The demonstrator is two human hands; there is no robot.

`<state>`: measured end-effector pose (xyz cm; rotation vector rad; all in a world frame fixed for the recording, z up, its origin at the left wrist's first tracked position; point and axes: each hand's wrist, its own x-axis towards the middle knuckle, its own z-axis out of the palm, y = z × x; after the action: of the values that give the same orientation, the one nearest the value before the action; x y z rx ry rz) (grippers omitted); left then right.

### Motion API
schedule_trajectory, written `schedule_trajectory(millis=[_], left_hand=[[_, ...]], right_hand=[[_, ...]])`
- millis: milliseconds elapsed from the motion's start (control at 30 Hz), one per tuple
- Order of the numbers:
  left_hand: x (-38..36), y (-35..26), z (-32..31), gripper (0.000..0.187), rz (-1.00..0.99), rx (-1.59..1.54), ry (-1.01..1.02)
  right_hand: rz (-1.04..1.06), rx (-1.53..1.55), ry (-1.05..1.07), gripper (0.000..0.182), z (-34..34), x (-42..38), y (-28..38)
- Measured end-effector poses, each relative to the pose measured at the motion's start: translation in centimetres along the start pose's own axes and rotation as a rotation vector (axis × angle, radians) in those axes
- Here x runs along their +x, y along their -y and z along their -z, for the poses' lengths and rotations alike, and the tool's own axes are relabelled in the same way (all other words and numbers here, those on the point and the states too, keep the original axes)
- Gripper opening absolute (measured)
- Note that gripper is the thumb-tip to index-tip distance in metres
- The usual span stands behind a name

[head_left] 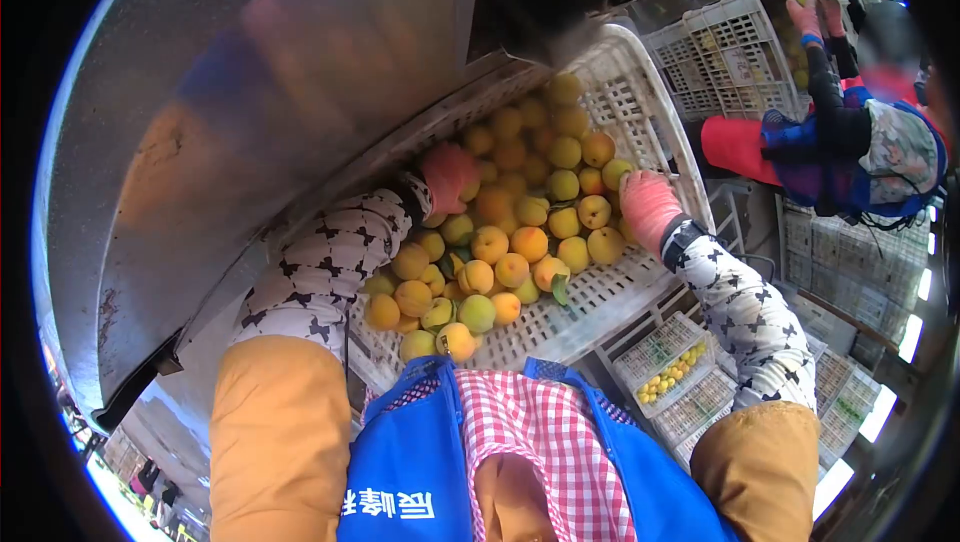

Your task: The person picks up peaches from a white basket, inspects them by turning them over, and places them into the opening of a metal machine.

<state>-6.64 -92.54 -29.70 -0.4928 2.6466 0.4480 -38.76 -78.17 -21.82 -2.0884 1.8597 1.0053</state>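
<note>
A white plastic crate (pixel 590 317) stands in front of me, holding a heap of yellow, orange and greenish round fruit (pixel 490 243). My left hand (pixel 450 177), in a pink glove, lies at the left side of the heap against the fruit; its fingertips are hard to make out. On the right side of the crate, my right hand (pixel 650 208), also pink-gloved, has its fingers curled at the edge of the heap, beside a greenish fruit (pixel 616 173). What is inside its grip is hidden. A few green leaves (pixel 560 289) lie among the fruit.
A large curved metal panel (pixel 130 172) rises at the left, close to my left arm. At the upper right, a co-worker (pixel 850 147) in pink gloves holds a fruit by another white crate (pixel 730 57). Lower right, stacked crates (pixel 680 407) include one with small yellow fruit.
</note>
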Motion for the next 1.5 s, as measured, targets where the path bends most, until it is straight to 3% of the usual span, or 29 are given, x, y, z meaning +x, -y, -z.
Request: schedule_trajectory(millis=[67, 100, 167, 200, 267, 333, 400, 467, 500, 567, 633, 700, 833, 900, 1100, 1167, 1333, 1400, 1433, 1500], left_hand=[[-0.1, 0.3, 0.0, 0.057, 0.015, 0.029, 0.002], [-0.6, 0.0, 0.2, 0.056, 0.027, 0.008, -0.047], [-0.9, -0.4, 0.7, 0.055, 0.04, -0.003, -0.1], [-0.7, -0.5, 1.1, 0.059, 0.072, -0.034, 0.005], [-0.7, -0.3, 2.2, 0.062, 0.116, -0.034, 0.094], [-1.2, -0.6, 3.0, 0.069, 0.218, -0.972, -0.342], [-3.5, -3.6, 8.3, 0.071, 0.189, -2.02, -0.237], [-5.0, -6.4, 11.9, 0.068, -0.145, -2.366, -0.235], [-5.4, -8.0, 13.3, 0.068, -0.134, -2.355, -0.246], [-6.0, -10.3, 15.2, 0.07, -0.008, -2.36, -0.579], [-7.1, -10.3, 15.4, 0.071, -0.057, -2.249, -0.641], [-8.3, -10.4, 16.1, 0.073, -0.142, -2.133, -0.67], [-8.5, -10.2, 17.3, 0.073, -0.165, -2.096, -0.754], [-8.3, -9.8, 18.0, 0.073, -0.193, -2.256, -0.796], [-7.2, -11.2, 19.6, 0.077, -0.339, -2.644, -0.828], [-7.3, -11.6, 19.9, 0.078, -0.224, -2.659, -0.944], [-7.8, -9.9, 17.8, 0.078, -0.197, -2.498, -0.848], [-8.2, -9.8, 17.5, 0.076, -0.009, -2.502, -0.857], [-8.4, -9.9, 17.3, 0.076, -0.009, -2.5, -0.858], [-8.8, -10.1, 16.4, 0.076, 0.034, -2.483, -0.831]], right_hand=[[0.035, 0.231, 0.191, 0.053, 6.4, -1.1, -1.2], [0.025, 0.434, 0.087, 0.057, 7.2, -1.8, -1.8], [0.052, 1.2, -0.08, 0.067, 8.0, -3.7, -2.0], [0.071, 1.62, -0.132, 0.072, 8.3, -4.6, -1.6], [0.099, 2.088, -0.106, 0.085, 10.7, -6.7, -0.3], [0.153, 2.161, -0.261, 0.094, 11.0, -7.3, 0.6], [0.143, 2.216, -0.453, 0.095, 11.7, -7.3, 2.4], [0.178, 2.177, -0.537, 0.095, 12.2, -6.7, 3.8], [0.201, 2.123, -0.606, 0.096, 12.4, -6.4, 4.5], [0.207, 1.981, -0.641, 0.093, 12.5, -6.0, 5.4], [0.18, 1.806, -0.708, 0.09, 13.8, -6.3, 4.9], [0.077, 1.265, -0.847, 0.08, 15.2, -6.9, 4.8], [0.043, 1.334, -1.048, 0.072, 17.2, -5.7, 5.0], [0.059, 1.3, -1.107, 0.071, 18.6, -5.7, 4.5], [0.077, 1.38, -1.071, 0.086, 21.1, -4.0, 5.4], [0.084, 1.323, -1.014, 0.091, 21.8, -3.4, 5.0], [0.169, 1.411, -0.86, 0.081, 24.0, 0.0, 1.3], [0.253, 1.212, -0.94, 0.075, 23.8, 2.2, 0.5], [0.229, 1.033, -0.949, 0.07, 23.8, 2.6, 0.3], [0.218, 0.958, -0.966, 0.068, 24.0, 2.9, 0.1]])
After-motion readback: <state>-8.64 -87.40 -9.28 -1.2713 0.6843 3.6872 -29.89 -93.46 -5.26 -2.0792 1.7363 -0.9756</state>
